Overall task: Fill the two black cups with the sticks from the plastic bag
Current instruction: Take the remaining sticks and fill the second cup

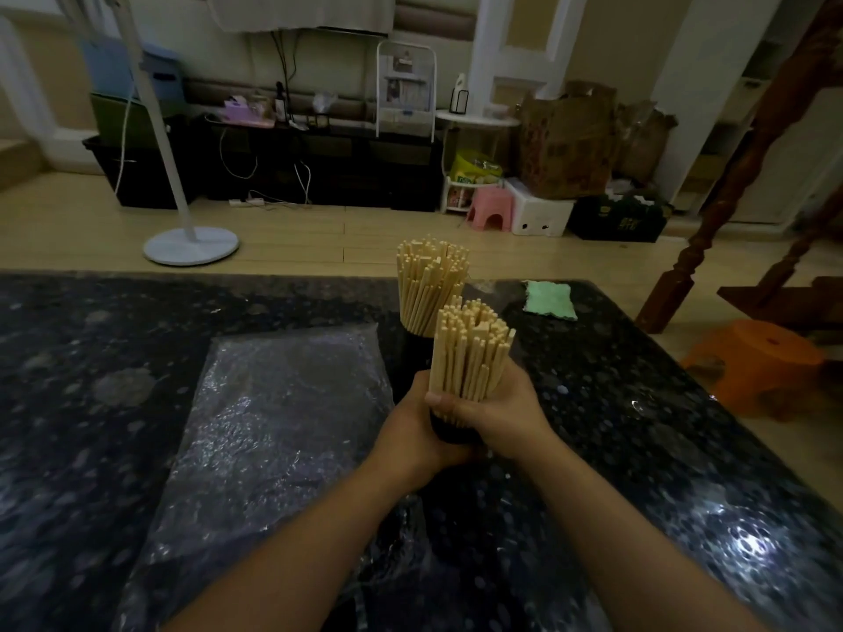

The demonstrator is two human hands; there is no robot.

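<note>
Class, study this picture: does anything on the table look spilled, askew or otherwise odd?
Nothing is spilled. Both hands, left and right, grip the near bundle of sticks over the near black cup. The stick tops stand uneven in both bundles; the far bundle fans outward. The plastic bag lies flat and crinkled.

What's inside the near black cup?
Near black cup: packed upright sticks, gripped by left hand and right hand. Stick bottoms and cup interior hidden.

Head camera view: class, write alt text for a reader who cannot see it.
Both hands, left and right, grip a black cup packed with upright sticks on a dark table. A second stick-filled cup stands behind; a flat plastic bag lies left.
</note>
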